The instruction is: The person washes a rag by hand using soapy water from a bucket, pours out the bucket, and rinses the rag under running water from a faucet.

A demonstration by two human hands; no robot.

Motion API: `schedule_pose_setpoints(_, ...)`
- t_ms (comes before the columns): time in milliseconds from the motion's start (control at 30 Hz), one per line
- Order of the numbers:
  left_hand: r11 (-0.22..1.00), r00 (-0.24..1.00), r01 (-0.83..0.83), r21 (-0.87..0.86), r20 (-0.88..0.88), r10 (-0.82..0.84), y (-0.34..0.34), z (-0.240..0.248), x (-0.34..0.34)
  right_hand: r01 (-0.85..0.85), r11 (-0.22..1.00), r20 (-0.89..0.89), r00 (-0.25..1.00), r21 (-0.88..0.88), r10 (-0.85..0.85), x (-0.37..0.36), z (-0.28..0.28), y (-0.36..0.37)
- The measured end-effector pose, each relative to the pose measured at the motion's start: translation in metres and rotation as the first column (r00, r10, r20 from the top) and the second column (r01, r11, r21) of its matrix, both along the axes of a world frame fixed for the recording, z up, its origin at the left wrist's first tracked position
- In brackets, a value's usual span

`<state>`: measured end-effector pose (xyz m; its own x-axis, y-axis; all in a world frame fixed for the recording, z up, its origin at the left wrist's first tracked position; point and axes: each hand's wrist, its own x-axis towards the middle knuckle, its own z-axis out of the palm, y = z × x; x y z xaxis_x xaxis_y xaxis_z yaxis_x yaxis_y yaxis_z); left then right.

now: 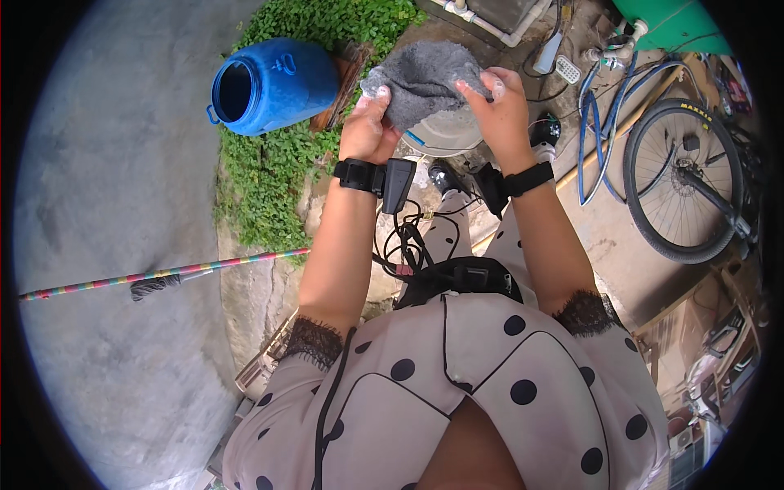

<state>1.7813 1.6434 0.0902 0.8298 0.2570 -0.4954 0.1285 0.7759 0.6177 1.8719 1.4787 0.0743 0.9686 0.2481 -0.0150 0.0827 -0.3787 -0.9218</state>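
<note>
Between my two hands a soft, fuzzy grey piece of fabric (pixel 429 75) is held up, its middle sagging into a hollow like a hat or folded cloth. My left hand (pixel 369 126) is closed on its near left edge. On the right edge, my right hand (pixel 500 106) pinches it between thumb and fingers. White foam clings to the fingers of both hands. Below the fabric stands a pale round bucket (pixel 451 135), largely covered by it, so its contents are hidden. A small blue object (pixel 415 138) shows near the bucket's left side.
A blue plastic barrel (pixel 298 86) lies tilted on green plants (pixel 265 192) at the left. A striped pole (pixel 204 268) crosses the grey surface. To the right are blue hoses (pixel 586 135), a bicycle wheel (pixel 684 180) and a green tank (pixel 682 24). Black cables (pixel 416 241) hang below my wrists.
</note>
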Motion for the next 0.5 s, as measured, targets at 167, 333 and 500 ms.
schedule_pose_setpoints(167,0.992,0.995,-0.095,0.083,0.008,0.095,-0.009,0.000,0.004,-0.328,0.941,0.263,0.918,0.087,0.295,-0.035,0.036,0.023)
schedule_pose_setpoints(333,0.990,0.989,-0.133,-0.039,-0.078,0.129,-0.029,0.016,0.009,-0.208,0.972,0.251,0.952,0.109,0.175,-0.025,0.006,0.034)
schedule_pose_setpoints(500,0.991,0.982,-0.134,0.000,-0.137,0.133,-0.025,0.009,0.007,-0.069,0.997,0.173,0.983,0.029,0.063,-0.014,-0.015,0.041)
